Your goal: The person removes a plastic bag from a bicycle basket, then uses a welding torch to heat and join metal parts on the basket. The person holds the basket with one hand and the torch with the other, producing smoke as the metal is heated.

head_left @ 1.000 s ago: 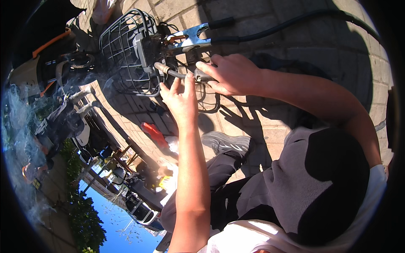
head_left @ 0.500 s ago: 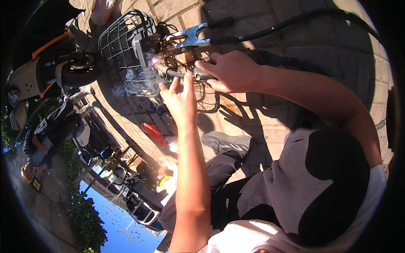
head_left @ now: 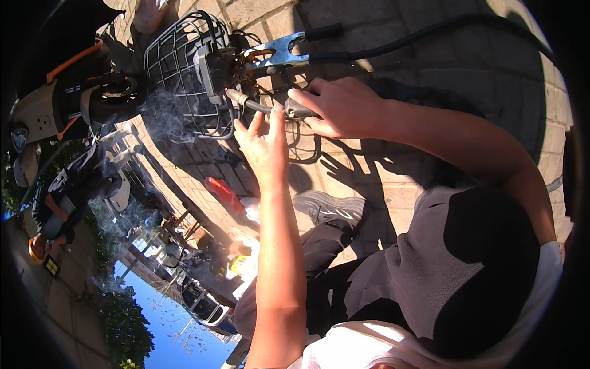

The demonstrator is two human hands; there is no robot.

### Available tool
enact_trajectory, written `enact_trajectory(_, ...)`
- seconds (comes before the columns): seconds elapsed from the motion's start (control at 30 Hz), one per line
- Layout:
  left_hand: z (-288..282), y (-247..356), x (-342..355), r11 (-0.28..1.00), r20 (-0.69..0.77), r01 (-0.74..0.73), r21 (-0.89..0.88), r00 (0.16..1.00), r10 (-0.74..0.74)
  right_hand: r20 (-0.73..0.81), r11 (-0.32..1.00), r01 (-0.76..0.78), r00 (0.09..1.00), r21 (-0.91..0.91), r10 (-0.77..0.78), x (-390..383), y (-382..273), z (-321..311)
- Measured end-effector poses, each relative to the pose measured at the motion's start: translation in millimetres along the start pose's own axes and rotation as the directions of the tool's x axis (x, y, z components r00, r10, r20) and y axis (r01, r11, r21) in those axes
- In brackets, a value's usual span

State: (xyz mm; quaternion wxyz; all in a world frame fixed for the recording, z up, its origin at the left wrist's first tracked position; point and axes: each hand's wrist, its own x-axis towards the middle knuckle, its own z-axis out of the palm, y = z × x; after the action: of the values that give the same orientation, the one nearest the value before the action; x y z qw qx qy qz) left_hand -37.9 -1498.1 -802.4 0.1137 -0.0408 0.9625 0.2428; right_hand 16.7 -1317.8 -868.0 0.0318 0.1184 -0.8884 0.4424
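Observation:
My right hand [head_left: 344,109] is closed around the dark handle of a welding torch [head_left: 258,107]. Its coppery nozzle points left at a dark metal bracket [head_left: 212,75] beside a black wire basket [head_left: 178,58]. From below, my left hand [head_left: 264,147] reaches up with fingers spread, one fingertip against the torch's black neck. A small reddish glow shows at the nozzle tip. Just above the torch lies a blue metal piece [head_left: 279,53] with two black grips. What my right palm covers is hidden.
A black cable [head_left: 424,31] runs right from the blue piece. Smoke [head_left: 166,117] hangs left of the basket. A pale scooter [head_left: 43,120] stands at the left; a person [head_left: 52,209] is beyond it. A red object [head_left: 224,195] lies on the paving near my shoe [head_left: 332,208].
The bright arc and flying sparks at the nozzle have gone, leaving a faint glow. Smoke has spread left and downward. My hands and the torch have shifted very slightly.

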Motion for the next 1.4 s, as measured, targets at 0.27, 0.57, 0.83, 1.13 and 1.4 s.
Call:
enact_trajectory(0.27,-0.9,4.6,0.4,1.0,0.009,0.009,0.005,1.0,-0.009,0.019,1.0,0.019,1.0,-0.004,-0.019,3.6,2.2,-4.1)
enact_trajectory(0.57,-1.7,9.6,-2.1,0.999,0.016,0.027,-0.019,1.0,-0.027,0.167,0.998,-0.056,0.984,0.001,0.055,7.4,0.2,-10.8)
enact_trajectory(0.83,1.2,1.2,0.5,0.998,-0.012,-0.027,0.055,1.0,0.028,0.105,0.999,-0.033,0.994,-0.002,0.033,8.0,1.0,-10.2)
enact_trajectory(1.13,-3.3,10.8,-1.7,1.0,0.037,-0.003,0.009,0.999,0.003,0.088,0.978,-0.13,0.989,0.16,0.117,6.0,-2.2,-10.2)
enact_trajectory(1.4,-10.0,-11.0,-27.2,0.994,0.149,0.011,-0.105,0.989,0.005,0.216,0.975,-0.191,0.963,0.113,0.163,-9.5,-8.8,-10.7)
